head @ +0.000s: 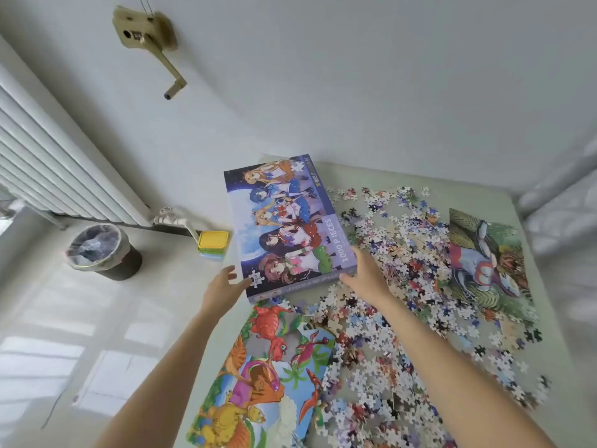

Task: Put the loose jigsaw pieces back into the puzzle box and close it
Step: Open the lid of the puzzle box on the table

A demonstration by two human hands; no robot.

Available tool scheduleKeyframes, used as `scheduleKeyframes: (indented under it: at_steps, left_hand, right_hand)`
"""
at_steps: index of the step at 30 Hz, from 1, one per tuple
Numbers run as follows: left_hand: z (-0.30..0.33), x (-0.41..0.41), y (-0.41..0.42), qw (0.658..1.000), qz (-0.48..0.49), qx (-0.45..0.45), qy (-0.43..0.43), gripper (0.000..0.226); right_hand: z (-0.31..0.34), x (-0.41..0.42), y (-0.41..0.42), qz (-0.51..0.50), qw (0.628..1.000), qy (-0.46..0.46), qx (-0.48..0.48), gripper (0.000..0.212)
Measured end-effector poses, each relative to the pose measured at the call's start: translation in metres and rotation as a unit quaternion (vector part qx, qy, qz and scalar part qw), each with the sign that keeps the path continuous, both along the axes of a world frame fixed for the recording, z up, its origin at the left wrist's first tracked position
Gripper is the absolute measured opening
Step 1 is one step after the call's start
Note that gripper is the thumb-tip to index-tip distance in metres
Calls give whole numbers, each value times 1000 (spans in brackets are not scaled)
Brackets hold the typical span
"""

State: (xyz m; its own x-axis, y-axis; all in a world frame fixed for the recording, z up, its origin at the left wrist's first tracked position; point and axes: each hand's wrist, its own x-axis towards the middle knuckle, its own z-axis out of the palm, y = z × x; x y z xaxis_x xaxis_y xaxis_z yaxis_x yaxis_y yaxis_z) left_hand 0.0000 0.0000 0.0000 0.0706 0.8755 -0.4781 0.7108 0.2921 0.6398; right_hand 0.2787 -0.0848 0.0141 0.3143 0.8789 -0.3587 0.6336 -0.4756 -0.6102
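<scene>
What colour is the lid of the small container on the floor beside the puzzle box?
Yellow. The small container shows it best in the head view.

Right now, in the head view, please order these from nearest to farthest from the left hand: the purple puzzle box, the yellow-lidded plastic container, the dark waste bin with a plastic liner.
From the left hand:
1. Purple puzzle box, just right of the hand, at its fingers.
2. Yellow-lidded plastic container, beyond the hand, beside the box's left edge.
3. Dark waste bin with a plastic liner, far left on the floor.
</scene>
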Motion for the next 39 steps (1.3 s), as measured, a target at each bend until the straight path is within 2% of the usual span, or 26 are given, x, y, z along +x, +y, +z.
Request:
scheduleKeyframes:
  at_steps: [4,7,10,13,17,22,25,29,35,39]
  left_hand:
    - [-15,7,5,997,-10,-70,-26,59]
    - [-20,10,6,997,-3,-55,-47,51]
    - [-11,9,3,994,40,10,-104,55]
    - [7,7,1,978,61,74,-183,62]
    - [53,11,2,948,113,119,-271,41]
    - [126,16,-1,920,89,260,-279,39]
    - [158,21,1,902,94,304,-291,39]
    - [188,25,7,887,98,332,-304,42]
    - [198,27,15,904,73,333,-257,63]
    - [191,28,15,915,60,314,-248,74]
  right_hand:
    - [-10,3,14,-77,993,74,-54,81]
    - [-13,4,15,-78,991,94,-50,72]
    - [-6,5,11,-68,996,58,23,72]
    - [11,2,10,-36,989,27,142,69]
    - [49,-5,18,-37,960,44,274,68]
    - [112,-1,20,-28,927,-47,370,68]
    - [145,6,17,-2,916,-111,385,67]
    - [181,11,19,24,918,-136,371,66]
    - [206,24,27,35,930,-152,332,65]
    - [209,30,33,58,946,-169,271,54]
